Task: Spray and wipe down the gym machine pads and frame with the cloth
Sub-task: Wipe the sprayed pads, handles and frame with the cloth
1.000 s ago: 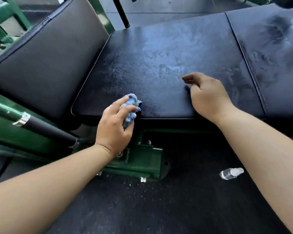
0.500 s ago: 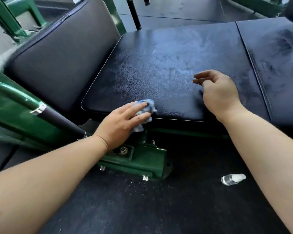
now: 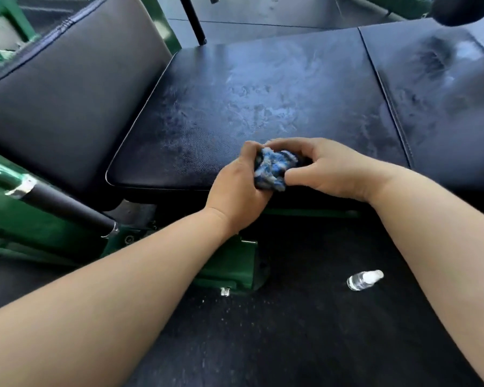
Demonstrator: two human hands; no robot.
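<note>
At the black vinyl pad's (image 3: 235,107) near edge, left hand (image 3: 236,188) and right hand (image 3: 327,169) both gripped the crumpled blue cloth (image 3: 273,169), probably refolding it; the next wipe needed a clean face.

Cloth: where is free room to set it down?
The seat pad is bare beyond the cloth, between the back pad and the seam to the right pad. The floor mat is bare nearer than the spray bottle. Crowded: the pad's near edge, where left hand and right hand hold it.
</note>
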